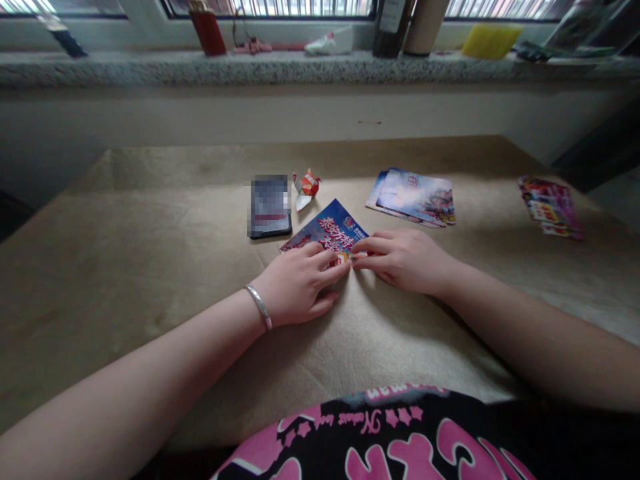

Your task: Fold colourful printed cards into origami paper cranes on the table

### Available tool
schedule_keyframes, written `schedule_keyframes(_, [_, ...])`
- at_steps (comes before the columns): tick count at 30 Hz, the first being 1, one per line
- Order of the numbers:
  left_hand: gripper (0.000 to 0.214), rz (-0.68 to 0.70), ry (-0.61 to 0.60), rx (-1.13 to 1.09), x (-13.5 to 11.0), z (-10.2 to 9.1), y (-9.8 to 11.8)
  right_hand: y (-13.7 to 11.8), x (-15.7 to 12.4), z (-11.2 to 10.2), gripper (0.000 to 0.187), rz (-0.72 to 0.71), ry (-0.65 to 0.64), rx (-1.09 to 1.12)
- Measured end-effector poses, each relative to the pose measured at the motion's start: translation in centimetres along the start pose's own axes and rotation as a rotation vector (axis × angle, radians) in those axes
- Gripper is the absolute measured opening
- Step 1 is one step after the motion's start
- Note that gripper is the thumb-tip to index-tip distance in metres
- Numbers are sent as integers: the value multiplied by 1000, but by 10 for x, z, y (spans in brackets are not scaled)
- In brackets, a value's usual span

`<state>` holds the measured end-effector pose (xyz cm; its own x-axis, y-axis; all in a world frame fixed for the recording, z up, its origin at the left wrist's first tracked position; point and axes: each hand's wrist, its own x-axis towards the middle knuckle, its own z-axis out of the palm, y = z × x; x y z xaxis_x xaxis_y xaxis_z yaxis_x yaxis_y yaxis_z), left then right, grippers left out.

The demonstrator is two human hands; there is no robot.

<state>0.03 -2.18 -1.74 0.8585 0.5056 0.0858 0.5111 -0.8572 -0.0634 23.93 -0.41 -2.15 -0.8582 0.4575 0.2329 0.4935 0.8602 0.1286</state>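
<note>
A blue printed paper sheet [334, 223], folded to a triangle, lies in front of me with its point away from me. White and pink lettering covers it, and a small orange and white part shows at the near edge. My left hand [300, 283], a silver bangle at its wrist, rests on the left of that edge, fingers stretched out and thumb apart. From the right, my right hand [413, 262] lays its stretched fingers on the same edge. The two hands' fingertips nearly meet there. My palms hide the triangle's lower corners.
Beyond the sheet stand a folded red and white paper figure [306, 190] and a dark phone [270, 207]. Printed cards [415, 197] lie in a stack behind my right hand; pink cards [551, 208] lie far right. Bottles and a yellow sponge [491, 41] line the windowsill [280, 70].
</note>
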Motion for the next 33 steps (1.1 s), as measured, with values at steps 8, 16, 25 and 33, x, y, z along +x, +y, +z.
schedule_keyframes(8, [46,-5,-12,2,0,-1,1,7,-4,-5,28,24,-62,-9])
schedule_keyframes(16, [45,14,17,-7,1,1,0,15,-9,-14,38,46,-112,15])
schedule_keyframes(25, [44,14,19,13,-1,2,-1,23,-14,-16,42,94,-158,49])
schedule_keyframes(33, [44,19,25,15,-2,2,-1,27,-18,-19,43,130,-208,50])
